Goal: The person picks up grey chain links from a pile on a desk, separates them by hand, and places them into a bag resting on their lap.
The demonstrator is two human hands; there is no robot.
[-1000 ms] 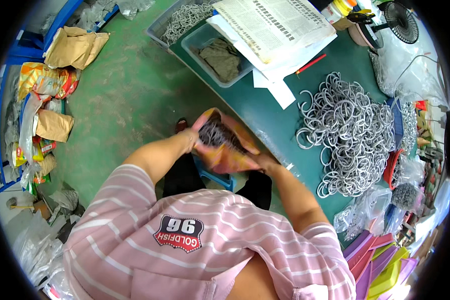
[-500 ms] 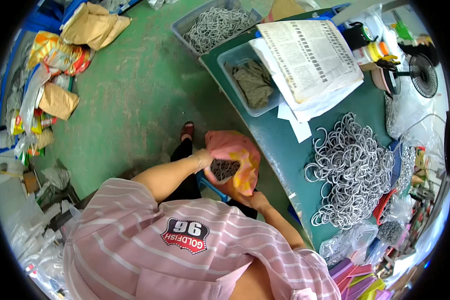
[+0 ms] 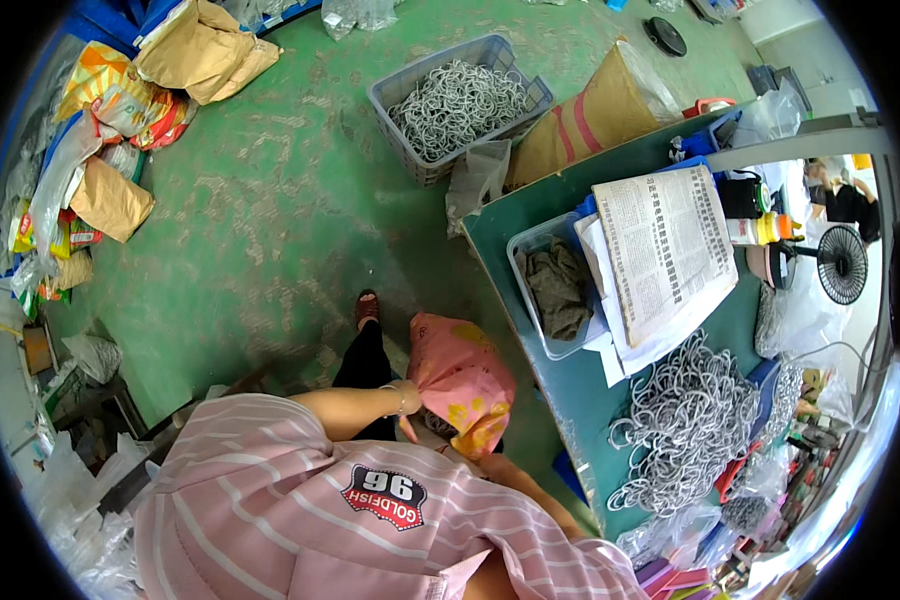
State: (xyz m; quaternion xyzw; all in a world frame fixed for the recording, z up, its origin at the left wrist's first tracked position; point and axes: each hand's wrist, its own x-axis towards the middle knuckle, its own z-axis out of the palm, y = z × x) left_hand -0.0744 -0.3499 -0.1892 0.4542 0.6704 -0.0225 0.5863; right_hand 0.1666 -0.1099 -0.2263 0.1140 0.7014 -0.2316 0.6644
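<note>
In the head view, the left hand [image 3: 407, 402] pinched the gathered neck of a pink plastic bag [image 3: 462, 378] beside the green table [image 3: 570, 395]. The right hand stayed hidden, grip unknowable. Holding the neck tight would probably prevent spills.

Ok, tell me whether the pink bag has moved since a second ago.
Yes. The pink bag was at the green table edge; now it hangs lower, off the edge, beside the leg.
</note>
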